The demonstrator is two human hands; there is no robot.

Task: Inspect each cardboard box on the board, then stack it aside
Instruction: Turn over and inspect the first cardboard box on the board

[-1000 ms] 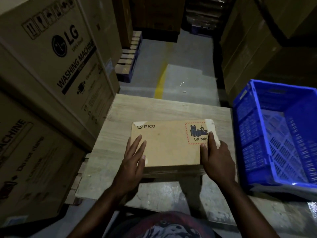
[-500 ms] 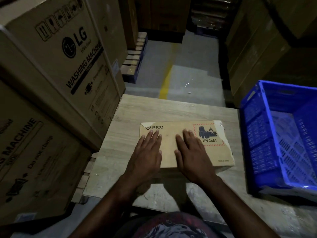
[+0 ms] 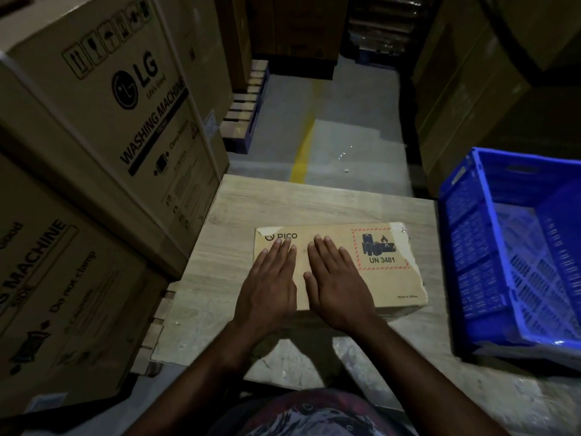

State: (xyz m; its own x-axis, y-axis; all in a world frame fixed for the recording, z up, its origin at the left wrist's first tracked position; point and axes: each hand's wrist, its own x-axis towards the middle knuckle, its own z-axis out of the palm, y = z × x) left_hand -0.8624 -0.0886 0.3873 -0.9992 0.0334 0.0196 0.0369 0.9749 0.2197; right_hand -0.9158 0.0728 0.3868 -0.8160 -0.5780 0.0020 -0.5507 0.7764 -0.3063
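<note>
Well, left hand [image 3: 267, 287] and right hand [image 3: 338, 289] are lying flat, gripping nothing, on the box [image 3: 393, 283]; it's looking light, stiff, best gripped at edges outside both palms.

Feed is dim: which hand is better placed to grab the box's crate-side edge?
The right hand, probably: it lies flat on the box nearer the edge facing the crate; left hand is farther.

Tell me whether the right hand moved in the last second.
Yes. The right hand slid left across the box, from its right edge by the UN 3481 label to beside the left hand.
</note>
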